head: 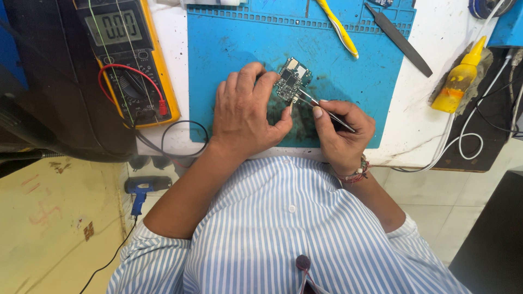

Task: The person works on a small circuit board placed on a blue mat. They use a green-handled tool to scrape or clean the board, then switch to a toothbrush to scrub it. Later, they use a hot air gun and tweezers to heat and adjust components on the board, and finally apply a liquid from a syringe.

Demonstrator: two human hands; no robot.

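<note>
Nearest the camera, a striped blue and white shirt [283, 228] is being worn, and both arms are being stretched out over the worktop [430, 125].

The right hand [343, 130] is being kept low on the blue mat [234, 49]. Its fingers [318, 111] are being pressed together around thin metal tweezers [327, 111], and the tips are being pointed at the edge of a small circuit board [293, 80]. It looks as if a tiny part is being picked at there, but that spot is too small for this to be told surely.

The left hand [245, 111] is being laid just beside the board, with its fingers curled and pinching the board's near side so it is being held still on the mat.

For this step to be done well, the board should be kept flat and steady, and the tweezers should be moved slowly and lightly.

Farther off, a yellow meter [128, 60] is being kept on the left, and a yellow bottle [463, 76] on the right. A yellow tool [338, 27] and a dark file [400, 41] are lying at the mat's far side.
</note>
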